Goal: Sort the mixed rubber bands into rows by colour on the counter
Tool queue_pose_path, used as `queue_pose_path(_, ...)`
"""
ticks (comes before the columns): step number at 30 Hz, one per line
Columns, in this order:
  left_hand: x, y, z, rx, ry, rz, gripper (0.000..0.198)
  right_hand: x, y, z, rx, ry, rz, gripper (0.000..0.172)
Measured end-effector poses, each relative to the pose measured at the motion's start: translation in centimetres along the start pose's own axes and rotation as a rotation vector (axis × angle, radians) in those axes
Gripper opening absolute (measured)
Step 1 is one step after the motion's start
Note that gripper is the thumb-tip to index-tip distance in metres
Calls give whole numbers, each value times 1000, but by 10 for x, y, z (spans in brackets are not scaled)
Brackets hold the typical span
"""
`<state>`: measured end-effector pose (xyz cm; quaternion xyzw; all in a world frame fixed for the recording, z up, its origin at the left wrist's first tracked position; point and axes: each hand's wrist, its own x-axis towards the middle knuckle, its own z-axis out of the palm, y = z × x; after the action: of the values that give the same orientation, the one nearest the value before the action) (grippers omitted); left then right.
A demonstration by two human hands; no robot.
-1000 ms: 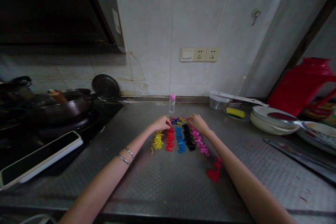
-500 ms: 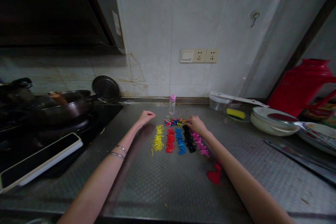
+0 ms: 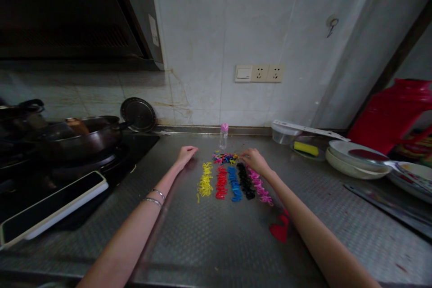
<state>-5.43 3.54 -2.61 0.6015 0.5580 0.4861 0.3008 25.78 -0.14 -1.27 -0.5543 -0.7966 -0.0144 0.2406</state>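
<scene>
Small rubber bands lie sorted by colour on the steel counter (image 3: 189, 243): yellow bands (image 3: 205, 181), red bands (image 3: 221, 183), blue bands (image 3: 234, 183), black bands (image 3: 246, 181) and pink bands (image 3: 259, 186). Behind these rows is a mixed pile of rubber bands (image 3: 224, 158). My right hand (image 3: 254, 161) is at the pile's right end, its fingers pinched together; whatever they hold is too small to tell. To the left of the pile, my left hand (image 3: 186, 155) hovers or rests with its fingertips pressed together, their contents hidden. A clear bottle with a pink cap (image 3: 223, 137) stands behind the pile.
A red heart-shaped piece (image 3: 280, 228) lies by my right forearm. At left are a phone-like device (image 3: 56, 207) and a pan (image 3: 97, 137) on the stove. Stacked bowls (image 3: 354, 166), a yellow sponge (image 3: 305, 149), a knife (image 3: 384, 209) and a red thermos (image 3: 388, 117) are at right.
The view has shifted slightly, moving everything a little right. My right fingertips have drawn back a little from the pile's edge, while my left hand has turned and lowered slightly.
</scene>
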Motion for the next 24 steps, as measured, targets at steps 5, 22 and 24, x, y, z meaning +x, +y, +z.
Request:
queue_pose_path(5, -3, 1, 0, -5, 14, 43, 32, 15, -27, 3, 138, 4, -117, 22)
queue_pose_path(22, -7, 4, -2, 59, -9, 60, 29, 45, -74, 14, 222, -114, -348, 22)
queue_pose_path(24, -8, 6, -2, 79, -12, 53, 29, 49, -57, 4, 193, -51, -292, 23)
